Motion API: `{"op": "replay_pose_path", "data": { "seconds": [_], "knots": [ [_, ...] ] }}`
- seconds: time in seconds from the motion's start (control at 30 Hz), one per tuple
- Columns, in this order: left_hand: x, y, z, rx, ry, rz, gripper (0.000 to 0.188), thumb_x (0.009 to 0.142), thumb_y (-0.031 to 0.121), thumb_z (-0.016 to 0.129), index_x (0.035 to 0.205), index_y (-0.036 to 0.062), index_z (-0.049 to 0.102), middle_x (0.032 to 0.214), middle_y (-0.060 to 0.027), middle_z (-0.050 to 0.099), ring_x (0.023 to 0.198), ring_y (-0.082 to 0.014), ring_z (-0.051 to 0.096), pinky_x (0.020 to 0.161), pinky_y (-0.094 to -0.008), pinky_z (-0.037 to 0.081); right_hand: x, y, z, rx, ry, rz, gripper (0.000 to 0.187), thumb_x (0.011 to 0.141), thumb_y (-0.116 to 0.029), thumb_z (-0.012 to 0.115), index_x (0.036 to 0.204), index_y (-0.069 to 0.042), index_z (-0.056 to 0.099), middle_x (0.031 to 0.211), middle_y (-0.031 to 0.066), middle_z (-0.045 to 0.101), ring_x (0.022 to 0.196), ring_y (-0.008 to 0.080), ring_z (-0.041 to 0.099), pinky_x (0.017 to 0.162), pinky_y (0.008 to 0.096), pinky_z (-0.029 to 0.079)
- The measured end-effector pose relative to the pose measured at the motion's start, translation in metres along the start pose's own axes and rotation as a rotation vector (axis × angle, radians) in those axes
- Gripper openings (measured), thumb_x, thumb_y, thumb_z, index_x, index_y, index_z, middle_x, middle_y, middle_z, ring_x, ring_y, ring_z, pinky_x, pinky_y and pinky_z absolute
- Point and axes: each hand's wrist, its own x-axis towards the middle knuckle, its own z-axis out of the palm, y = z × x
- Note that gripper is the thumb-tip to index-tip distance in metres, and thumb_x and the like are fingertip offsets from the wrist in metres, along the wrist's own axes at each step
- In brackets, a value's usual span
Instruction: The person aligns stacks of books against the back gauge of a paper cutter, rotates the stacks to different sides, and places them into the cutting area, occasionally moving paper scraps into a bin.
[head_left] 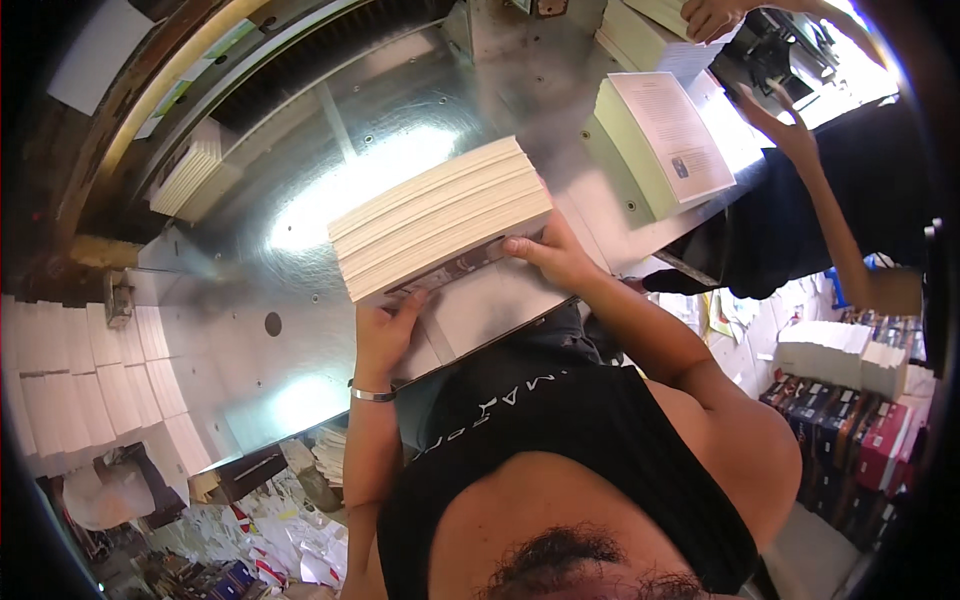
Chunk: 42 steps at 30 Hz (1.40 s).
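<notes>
A thick stack of books point(440, 215) lies between my hands over the metal table, its cream page edges facing up and a dark printed cover showing along the near side. My left hand point(385, 335) grips the stack's near left corner, thumb on the cover side. At the near right end my right hand point(555, 255) is closed on it, its thumb pressed to the cover and its other fingers hidden behind the end.
The shiny metal table point(290, 300) has small holes. Right stands a tall paper stack point(665, 140); a co-worker's hands point(785, 125) are beyond it. Books point(190, 170) lean at the back left. Page blocks point(90, 370) line the left. Paper scraps point(240, 540) litter the floor; books point(840, 430) stand lower right.
</notes>
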Motion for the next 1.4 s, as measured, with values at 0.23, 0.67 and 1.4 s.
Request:
{"op": "replay_pose_path", "data": {
  "seconds": [0.23,0.67,1.4],
  "knots": [
    [0.016,0.005,-0.020,0.169,-0.143,-0.072,0.048,0.073,0.008,0.085,0.114,-0.0046,0.063,0.108,-0.0129,0.069,0.100,-0.0202,0.064,0.088,-0.0326,0.051,0.029,-0.008,-0.026,-0.121,-0.065,-0.158,0.111,0.066,-0.033,0.089,0.151,-0.003,0.024,0.140,0.0143,0.045,0.135,0.0271,0.039,0.115,0.0402,0.026],
    [0.037,-0.002,-0.026,0.520,-0.247,0.027,0.076,0.055,0.009,0.092,0.122,-0.0004,0.057,0.115,-0.0128,0.067,0.104,-0.0246,0.065,0.091,-0.0374,0.052,0.093,-0.108,0.031,-1.339,-0.791,-0.309,0.089,0.062,-0.031,0.081,0.137,-0.006,0.041,0.114,0.0138,0.058,0.110,0.0310,0.057,0.094,0.0420,0.044],
    [0.032,0.081,-0.055,0.122,-0.014,0.469,0.096,0.053,0.020,0.093,0.137,0.0058,0.048,0.125,-0.0093,0.060,0.120,-0.0243,0.054,0.111,-0.0404,0.034,0.046,-0.106,-0.008,-0.738,-0.439,-0.051,0.099,0.053,-0.018,0.089,0.138,-0.005,0.040,0.125,0.0142,0.055,0.123,0.0305,0.052,0.105,0.0444,0.041]
  ]
}}
